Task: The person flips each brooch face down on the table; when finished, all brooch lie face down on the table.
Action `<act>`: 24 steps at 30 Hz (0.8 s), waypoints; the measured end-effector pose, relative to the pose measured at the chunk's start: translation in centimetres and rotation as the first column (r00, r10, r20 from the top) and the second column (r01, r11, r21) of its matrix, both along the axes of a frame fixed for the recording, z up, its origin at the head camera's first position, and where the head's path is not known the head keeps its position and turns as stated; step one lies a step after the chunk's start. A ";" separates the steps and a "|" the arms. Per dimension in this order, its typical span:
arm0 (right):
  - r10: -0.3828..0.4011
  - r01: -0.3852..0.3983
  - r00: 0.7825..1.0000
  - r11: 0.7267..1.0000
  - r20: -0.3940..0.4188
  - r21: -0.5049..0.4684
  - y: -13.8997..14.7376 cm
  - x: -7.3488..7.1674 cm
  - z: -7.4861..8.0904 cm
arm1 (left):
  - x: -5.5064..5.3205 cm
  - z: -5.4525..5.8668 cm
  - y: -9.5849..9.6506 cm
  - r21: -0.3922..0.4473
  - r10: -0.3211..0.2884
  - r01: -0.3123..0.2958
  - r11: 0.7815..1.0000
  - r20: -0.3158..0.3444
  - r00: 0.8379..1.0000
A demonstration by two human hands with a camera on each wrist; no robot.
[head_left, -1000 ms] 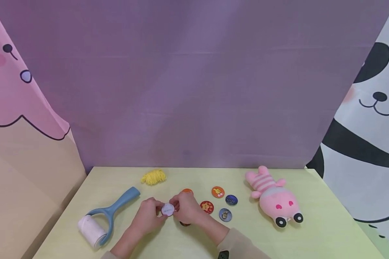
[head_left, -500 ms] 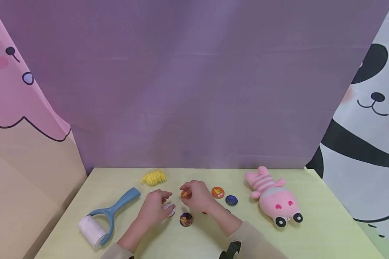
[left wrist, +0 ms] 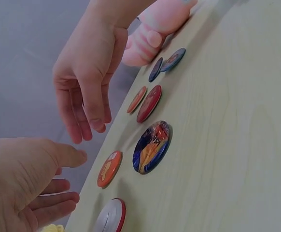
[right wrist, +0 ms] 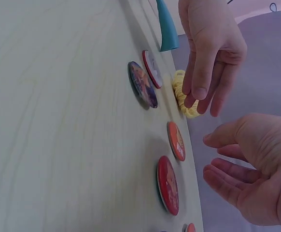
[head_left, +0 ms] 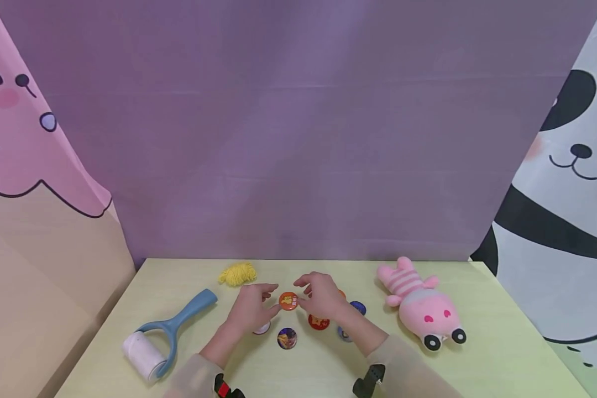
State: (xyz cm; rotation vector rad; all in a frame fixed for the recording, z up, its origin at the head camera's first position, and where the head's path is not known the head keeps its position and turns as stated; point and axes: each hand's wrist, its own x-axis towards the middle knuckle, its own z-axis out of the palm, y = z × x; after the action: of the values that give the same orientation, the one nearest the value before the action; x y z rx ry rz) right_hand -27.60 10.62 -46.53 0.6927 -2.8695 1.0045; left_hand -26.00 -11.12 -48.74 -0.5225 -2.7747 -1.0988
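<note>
Both hands hover over the table on either side of an orange round button badge with a yellow figure. My left hand is left of it, fingers relaxed and holding nothing. My right hand, also holding nothing, has its thumb tip near the badge's right edge. In the left wrist view, a gap shows between the left thumb and the orange badge. Below the left hand lies a white badge with a red rim, partly hidden in the head view. A dark picture badge and a red badge lie nearer me.
Right of the hands lie two blue badges and another orange badge, partly covered by the right hand. A yellow yarn bundle sits at the back. The blue-handled lint roller is left, the pink plush toy right.
Both hands held the white badge a second ago; they have let it go onto the table. The hands have moved away from me, to either side of the orange badge.
</note>
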 end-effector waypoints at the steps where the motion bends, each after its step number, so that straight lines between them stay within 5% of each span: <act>1: -0.001 0.001 1.000 1.000 0.004 0.000 0.1 0.0 -0.1 | -0.2 -0.1 0.2 -0.002 0.001 -0.001 1.000 0.006 1.000; 11: 0.002 -0.002 1.000 1.000 0.027 -0.004 0.3 0.0 -0.9 | -1.4 0.0 0.7 -0.053 0.009 -0.008 0.999 0.030 0.999; 24: -0.004 0.003 1.000 1.000 0.015 0.027 -0.1 -0.6 -2.0 | -1.8 -1.5 1.1 -0.088 -0.004 0.009 0.996 0.053 0.999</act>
State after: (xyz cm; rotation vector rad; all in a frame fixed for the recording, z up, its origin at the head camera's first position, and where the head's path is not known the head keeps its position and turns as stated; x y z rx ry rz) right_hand -28.24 10.52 -48.52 0.6847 -2.9009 0.9764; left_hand -27.77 -10.06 -50.22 -0.5197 -2.8806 -1.0095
